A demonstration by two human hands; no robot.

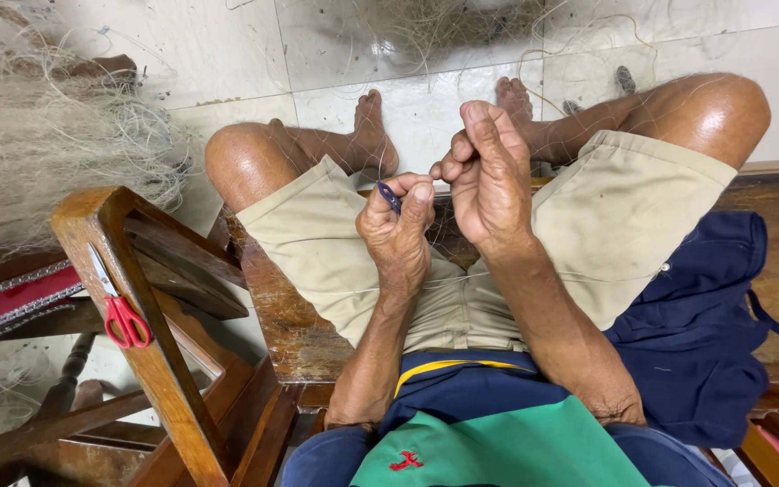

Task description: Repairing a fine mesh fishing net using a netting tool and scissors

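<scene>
thin, soft fishing net (462,236) lies over the lap, light and easy to tangle. left hand (398,236) pinches a small dark netting needle (389,196); right hand (489,176) is closed, pinching the threads.

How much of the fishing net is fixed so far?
Hard to tell what is finished: no mended patch stands out. In hand now: the left hand pinches a small dark netting needle, and the right hand grips fine net strands over the lap. Still waiting: a big heap of pale net on the floor to the left. Red-handled scissors rest unused on the wooden chair arm.
</scene>
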